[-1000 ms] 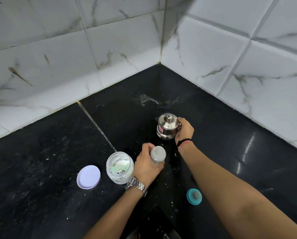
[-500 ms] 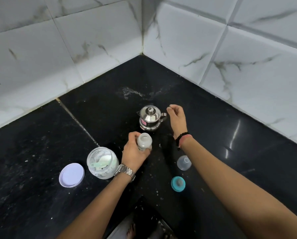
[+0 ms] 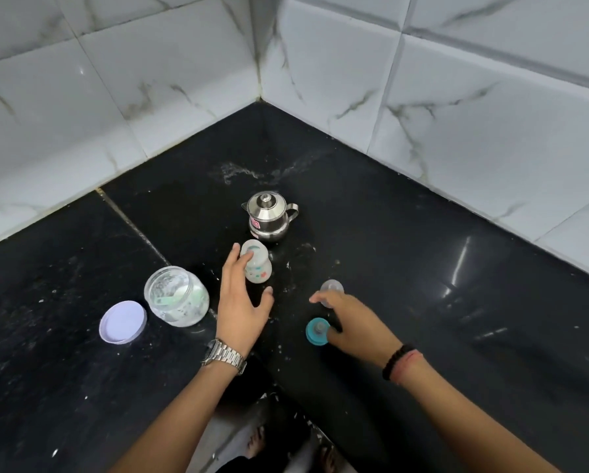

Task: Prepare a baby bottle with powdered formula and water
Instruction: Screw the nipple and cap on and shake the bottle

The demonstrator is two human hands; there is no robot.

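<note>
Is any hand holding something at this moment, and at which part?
Nothing is gripped. The left hand is open, fingertips at the bottle top. The right hand reaches over the teal ring; contact cannot be told.

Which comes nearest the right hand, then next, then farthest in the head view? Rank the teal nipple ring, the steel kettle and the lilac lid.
1. Teal nipple ring: at the right hand, on its thumb side.
2. Steel kettle: up the counter, toward the corner.
3. Lilac lid: far left, past the open jar.
</note>
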